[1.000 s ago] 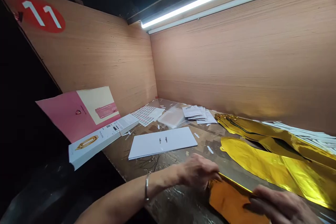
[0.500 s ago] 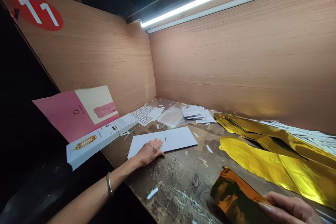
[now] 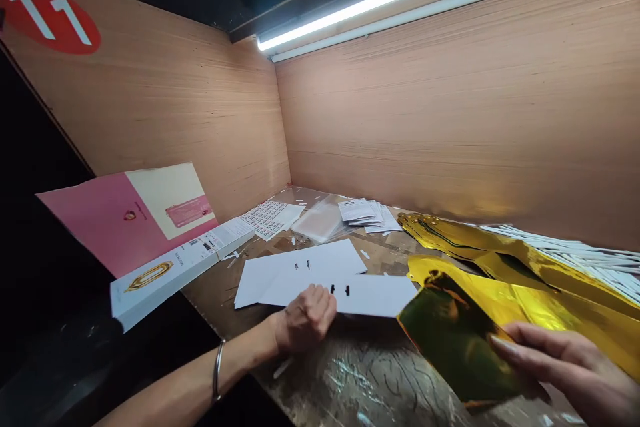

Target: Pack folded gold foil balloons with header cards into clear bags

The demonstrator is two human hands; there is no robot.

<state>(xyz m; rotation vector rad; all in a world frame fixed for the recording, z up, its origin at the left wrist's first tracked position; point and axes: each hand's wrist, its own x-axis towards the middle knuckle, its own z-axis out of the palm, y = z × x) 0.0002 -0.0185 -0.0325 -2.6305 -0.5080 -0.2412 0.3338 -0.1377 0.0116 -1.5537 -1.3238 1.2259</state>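
1. My right grip (image 3: 565,367) is holding a mirror-bright gold foil piece (image 3: 455,333), with its fingers (image 3: 530,340) lying across the piece's right side and tilting it above the desk (image 3: 360,380).
2. My left grip (image 3: 305,318) is resting on the near edge of a white card sheet (image 3: 375,295), its fingers curled. I cannot tell whether it is pinching the card.
3. That sheet is overlapping a second white card sheet (image 3: 300,267). Each is showing a pair of small black marks.
4. Right of my left grip and ahead of my right grip, a pile of long gold foil pieces (image 3: 460,233) is lying beside a bundle of white sticks (image 3: 565,247).
5. Ahead of my left grip, a stack of printed papers (image 3: 363,212), clear plastic sleeves (image 3: 320,221) and label sheets (image 3: 267,219) are lying in loose groups.
6. Left of my left grip, a white box (image 3: 180,273) is leaning against a pink-and-cream folder (image 3: 125,220).
7. Progress, as judged: only two card sheets and one foil piece are out at my grips, while the piles are lying largely full.
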